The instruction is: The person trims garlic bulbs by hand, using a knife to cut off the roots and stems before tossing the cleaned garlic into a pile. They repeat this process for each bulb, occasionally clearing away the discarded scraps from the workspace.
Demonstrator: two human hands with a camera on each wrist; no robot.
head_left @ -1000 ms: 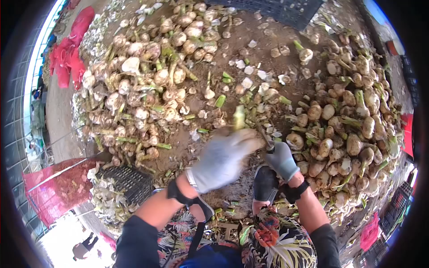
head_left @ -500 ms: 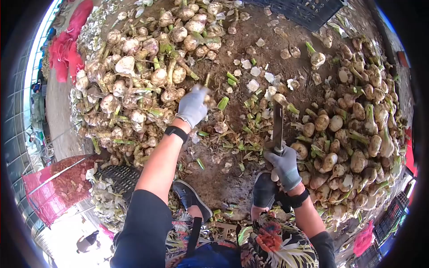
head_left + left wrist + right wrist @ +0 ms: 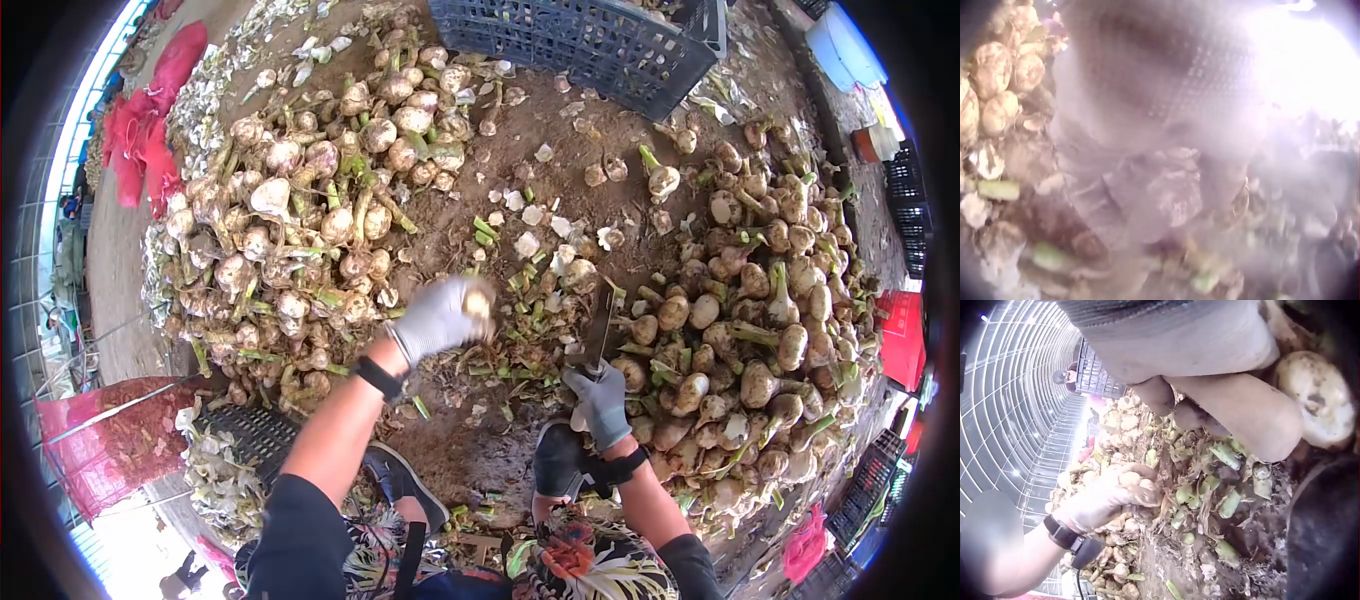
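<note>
In the head view my gloved left hand (image 3: 437, 322) grips a garlic bulb (image 3: 477, 304), blurred by motion, above the ground between two heaps. The same bulb (image 3: 1175, 195) shows dimly under the glove in the hazy left wrist view. My right hand (image 3: 600, 400), gloved too, holds a knife (image 3: 602, 325) by its handle with the blade pointing away from me. Only the glove and fingers of that hand (image 3: 1210, 356) fill the top of the right wrist view; the knife is hidden there.
Untrimmed garlic (image 3: 290, 230) is heaped on the left, more bulbs (image 3: 770, 330) on the right. Cut stalks and peelings (image 3: 530, 310) litter the soil between. A black crate (image 3: 580, 50) stands ahead, another basket (image 3: 250, 435) by my left leg. My shoes (image 3: 557, 460) are close below.
My left hand went from near the knife to the left heap, and now comes back rightward and nearer with a bulb. The right hand keeps the knife; the head view has shifted.
</note>
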